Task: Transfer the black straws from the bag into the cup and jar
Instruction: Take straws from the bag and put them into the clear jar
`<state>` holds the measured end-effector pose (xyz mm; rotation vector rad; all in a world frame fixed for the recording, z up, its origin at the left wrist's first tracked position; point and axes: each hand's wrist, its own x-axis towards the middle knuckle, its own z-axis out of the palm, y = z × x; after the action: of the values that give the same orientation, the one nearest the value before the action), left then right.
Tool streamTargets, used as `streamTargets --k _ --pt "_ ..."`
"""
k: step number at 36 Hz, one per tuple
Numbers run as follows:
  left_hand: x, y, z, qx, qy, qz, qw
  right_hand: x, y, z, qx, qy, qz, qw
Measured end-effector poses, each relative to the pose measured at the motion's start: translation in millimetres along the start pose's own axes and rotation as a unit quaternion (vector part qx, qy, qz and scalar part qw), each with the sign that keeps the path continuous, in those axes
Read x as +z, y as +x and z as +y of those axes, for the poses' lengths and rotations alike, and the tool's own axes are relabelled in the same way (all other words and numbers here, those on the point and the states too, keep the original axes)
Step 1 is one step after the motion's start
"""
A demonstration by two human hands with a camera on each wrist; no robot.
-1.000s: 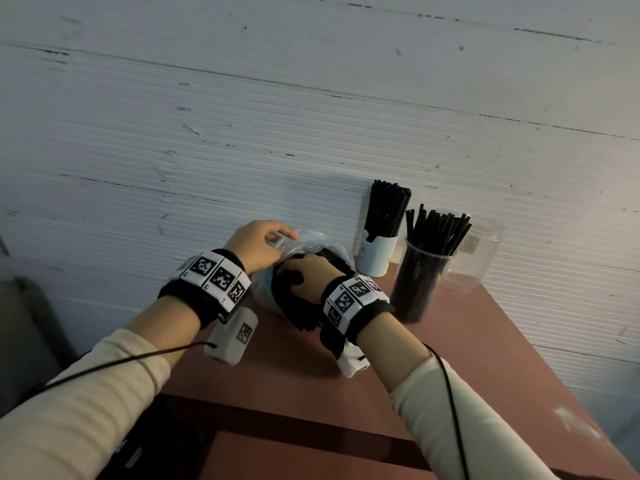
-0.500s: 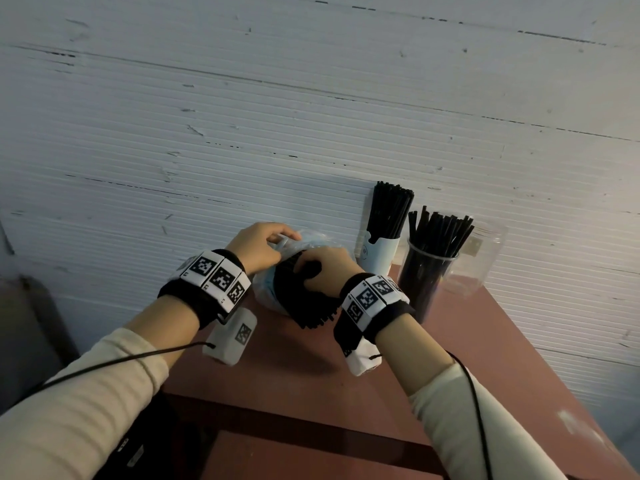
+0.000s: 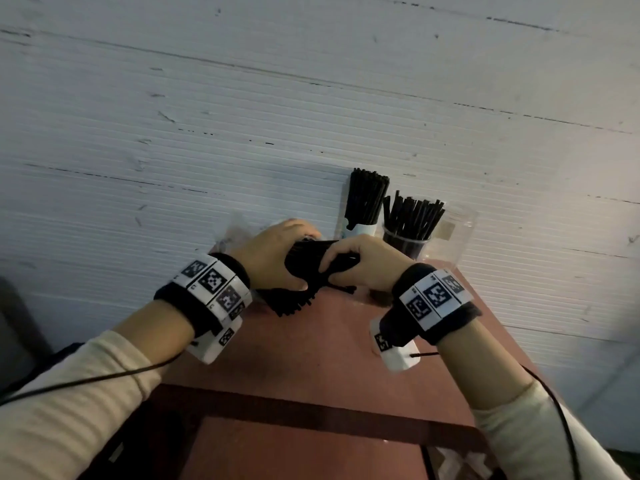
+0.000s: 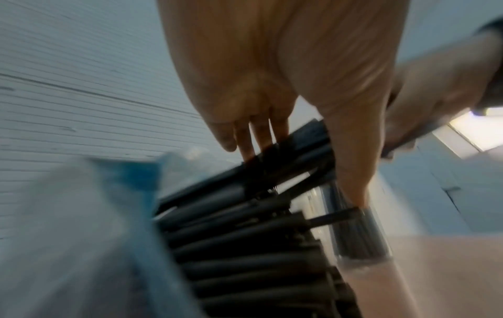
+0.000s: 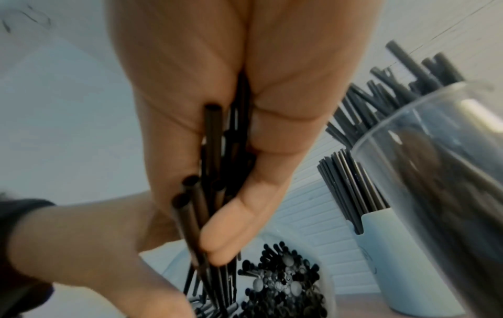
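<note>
Black plastic straws [image 3: 313, 263], one loose bundle, held between both hands above the reddish-brown table [image 3: 311, 348]. Right hand [image 3: 360, 263]: fingers [image 5: 231, 226] curled round a bunch of straws, thumb pressing them in. Left hand [image 3: 273, 258]: fingers [image 4: 261, 135] wrapped over the same bundle near the mouth of the clear plastic bag [image 4: 81, 236].

Progress, judged: well along. White paper cup [image 3: 358, 232], beyond the right fingers, already packed with upright straws. Clear glass jar [image 3: 407, 244], just beside the cup, also holds a full upright sheaf. Remaining: the gripped bunch and many straws in the bag, open ends showing below the right fingers in the right wrist view.

Orientation: bundle's long axis roughly level, running left-near to right-far, loose ends fanning down toward the table under the left hand.
</note>
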<state>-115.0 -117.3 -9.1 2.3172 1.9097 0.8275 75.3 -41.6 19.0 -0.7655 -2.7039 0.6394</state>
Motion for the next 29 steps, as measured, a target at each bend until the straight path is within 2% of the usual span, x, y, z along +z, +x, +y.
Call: streamTargets --k 2,4,8,12,16,19,21,24,29 --pt "9 8 8 -0.01 0.051 -0.044 0.998 -5 -9 1 0.0 0.002 -0.002 1.0" --pt "17 15 13 -0.033 0.08 -0.059 0.995 -8 -17 2 -0.002 0.006 -0.005 1.0" --pt "27 22 24 -0.055 0.084 -0.042 0.994 -13 -30 6 -0.002 0.022 0.004 1.0" --pt "30 29 33 -0.046 0.094 -0.068 0.992 -18 -42 10 0.0 0.042 0.014 0.999" --pt "23 34 43 -0.055 0.088 -0.059 0.993 -32 -53 8 -0.035 0.033 0.037 0.998" --pt "20 37 46 -0.058 -0.003 -0.014 0.998 -47 -59 4 -0.07 0.006 0.112 0.991" --pt "16 39 52 -0.06 -0.049 0.005 0.997 -56 -62 0 -0.096 -0.014 0.187 0.978" --pt "12 46 65 -0.061 -0.114 0.029 0.991 -66 -63 -11 -0.139 0.004 0.305 0.942" --pt "13 54 83 -0.045 -0.195 0.026 0.979 -75 -58 -28 -0.176 0.038 0.421 0.889"
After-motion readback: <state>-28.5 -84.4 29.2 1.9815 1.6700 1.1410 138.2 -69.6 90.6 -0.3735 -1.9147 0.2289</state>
